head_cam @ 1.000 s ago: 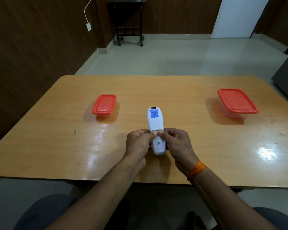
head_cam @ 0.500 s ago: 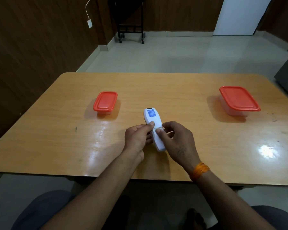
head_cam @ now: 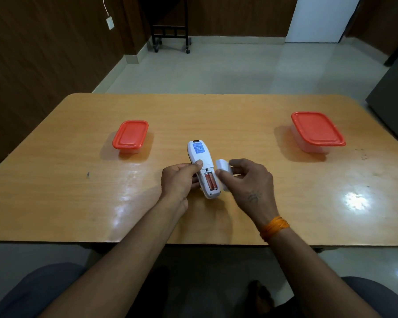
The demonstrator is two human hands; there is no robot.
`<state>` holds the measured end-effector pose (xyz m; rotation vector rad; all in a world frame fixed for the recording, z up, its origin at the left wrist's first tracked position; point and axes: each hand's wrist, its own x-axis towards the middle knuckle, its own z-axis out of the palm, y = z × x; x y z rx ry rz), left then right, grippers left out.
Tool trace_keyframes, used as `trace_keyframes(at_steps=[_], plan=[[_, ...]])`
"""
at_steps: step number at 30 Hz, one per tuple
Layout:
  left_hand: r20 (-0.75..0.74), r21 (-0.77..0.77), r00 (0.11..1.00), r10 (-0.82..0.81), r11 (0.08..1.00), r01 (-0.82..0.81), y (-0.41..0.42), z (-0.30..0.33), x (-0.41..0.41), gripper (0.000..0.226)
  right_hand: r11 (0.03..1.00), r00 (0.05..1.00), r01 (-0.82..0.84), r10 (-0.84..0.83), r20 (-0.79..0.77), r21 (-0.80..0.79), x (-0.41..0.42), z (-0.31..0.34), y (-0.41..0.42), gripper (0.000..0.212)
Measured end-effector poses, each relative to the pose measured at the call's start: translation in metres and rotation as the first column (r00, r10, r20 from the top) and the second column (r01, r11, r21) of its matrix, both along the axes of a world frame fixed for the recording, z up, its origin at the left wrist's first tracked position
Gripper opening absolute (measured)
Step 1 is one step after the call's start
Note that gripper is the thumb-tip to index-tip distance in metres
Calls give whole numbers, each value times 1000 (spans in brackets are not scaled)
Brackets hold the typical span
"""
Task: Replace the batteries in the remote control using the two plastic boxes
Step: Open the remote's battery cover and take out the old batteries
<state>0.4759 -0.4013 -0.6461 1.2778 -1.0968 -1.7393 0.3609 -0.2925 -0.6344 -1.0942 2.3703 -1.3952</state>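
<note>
- Surface: a glossy orange-brown wooden table [head_cam: 239, 115] with rounded far corners; a bright reflection lies on it to the right of the right hand.
- Room: pale tiled floor beyond the table, dark wood-panelled walls, a black wheeled stand [head_cam: 170, 31] at the far wall, a white door [head_cam: 319, 17] far right, and a white wall socket [head_cam: 110, 22] with a cord on the left wall.
- Remote control [head_cam: 201, 161]: white, lying back-side up between the two hands; its long axis runs away from the person, tilted slightly leftward at the far end. A blue label [head_cam: 198, 149] sits near the far end; the open battery compartment faces up at the near end, showing two orange-red batteries [head_cam: 210, 181] laid side by side along the axis.
- Left hand [head_cam: 178, 181]: wrapped around the left edge of the remote, thumb pressed on its back just beyond the compartment.
- Right hand [head_cam: 248, 182]: pinching the detached white battery cover [head_cam: 223, 167], held just to the right of the remote.
- Small red-lidded plastic box [head_cam: 130, 136]: closed, beyond and to the left of the left hand, well apart from it.
- Larger red-lidded plastic box [head_cam: 317, 130]: closed, beyond and to the right of the right hand, well apart.
- An orange thread band [head_cam: 274, 227] circles the right wrist.
</note>
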Motion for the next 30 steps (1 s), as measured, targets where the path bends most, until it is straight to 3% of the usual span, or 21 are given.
trace_keyframes(at_steps=[3,7,11,13,16,19,30], plan=[[21,18,1000,-15,1000,15,-1,-5,-2,23,991,992,80,-69,-105,104,-24,-5,5,51],[52,21,998,-29,999,28,0,-11,-5,11,942,950,84,23,-312,325,-42,-21,10,45],[87,24,995,-42,999,40,0,-16,-6,19,910,925,95,69,-374,402,-45,-29,10,43],[107,21,993,-44,999,42,0,-18,-6,30,910,911,124,54,-409,396,-43,-28,10,47],[136,1,990,-43,999,43,-1,-19,-5,37,964,887,148,-30,-461,221,-34,-25,8,44],[221,-63,974,-49,996,64,0,-18,-4,28,993,926,67,-26,-377,98,-19,-22,4,35],[516,-302,857,-14,933,197,-3,-6,10,24,969,966,-180,207,-154,172,9,-34,-4,15]])
